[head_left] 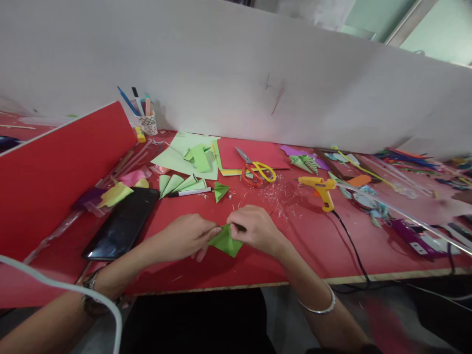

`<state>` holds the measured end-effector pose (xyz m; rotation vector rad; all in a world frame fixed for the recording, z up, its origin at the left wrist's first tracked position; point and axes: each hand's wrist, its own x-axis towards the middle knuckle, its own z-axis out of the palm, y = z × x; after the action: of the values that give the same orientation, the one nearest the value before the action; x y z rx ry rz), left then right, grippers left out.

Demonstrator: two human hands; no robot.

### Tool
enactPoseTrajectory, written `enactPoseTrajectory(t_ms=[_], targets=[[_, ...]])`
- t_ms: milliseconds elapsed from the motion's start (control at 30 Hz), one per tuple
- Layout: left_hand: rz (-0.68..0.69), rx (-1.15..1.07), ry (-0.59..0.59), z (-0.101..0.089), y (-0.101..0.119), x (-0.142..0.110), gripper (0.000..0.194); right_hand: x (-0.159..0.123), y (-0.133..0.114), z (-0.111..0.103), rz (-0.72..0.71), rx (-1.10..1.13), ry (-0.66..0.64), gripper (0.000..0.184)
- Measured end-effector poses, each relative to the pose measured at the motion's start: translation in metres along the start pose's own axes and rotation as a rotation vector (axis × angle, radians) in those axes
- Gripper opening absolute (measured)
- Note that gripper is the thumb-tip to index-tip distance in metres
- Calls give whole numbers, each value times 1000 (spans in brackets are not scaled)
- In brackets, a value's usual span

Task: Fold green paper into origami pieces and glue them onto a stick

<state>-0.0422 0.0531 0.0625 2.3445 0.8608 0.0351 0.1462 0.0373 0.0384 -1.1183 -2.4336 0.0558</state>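
Note:
Near the table's front edge, my left hand [193,235] and my right hand [254,226] are closed on a small green paper [229,243]. The left fingers pinch its left corner, and the right fingers grip its upper right part. Creases run across the paper, and its lower point hangs free toward me. Just beyond my hands lies a folded green paper piece [220,191]. Beside it are a marker [191,192] and a row of pale green paper cones [179,184]. Scissors [254,167] with red and yellow handles lie farther back.
A yellow glue gun [319,189] with a black cord lies to the right. On the left is a black phone [123,223] beside a red board [66,182]. Red sheets [254,150], a pen cup [148,123] and a purple power strip [415,238] surround the work area.

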Motion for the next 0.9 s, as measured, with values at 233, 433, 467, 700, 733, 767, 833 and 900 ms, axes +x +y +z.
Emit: enactPoseTrajectory(t_ms=[233, 433, 467, 700, 733, 767, 833, 900], targets=[[-85, -100, -68, -5, -6, -10, 53, -23, 28, -6, 112, 19, 17, 14], [-79, 54, -35, -10, -17, -16, 58, -30, 43, -17, 260, -81, 242, 17], [-64, 94, -25, -10, -17, -15, 59, -27, 38, -19, 219, -60, 243, 15], [43, 403, 132, -3, -10, -5, 32, -3, 0, -11, 70, 4, -228, 19], [52, 451, 182, -1, -9, -3, 26, -1, -1, -9, 103, 6, -255, 19], [62, 487, 235, 2, -8, -2, 22, 0, -2, -8, 134, 7, -265, 19], [86, 539, 346, 7, -5, 1, 19, 2, -4, -6, 158, 22, -253, 18], [117, 614, 455, 12, -4, 4, 21, 3, -6, -8, 162, 82, -232, 17]])
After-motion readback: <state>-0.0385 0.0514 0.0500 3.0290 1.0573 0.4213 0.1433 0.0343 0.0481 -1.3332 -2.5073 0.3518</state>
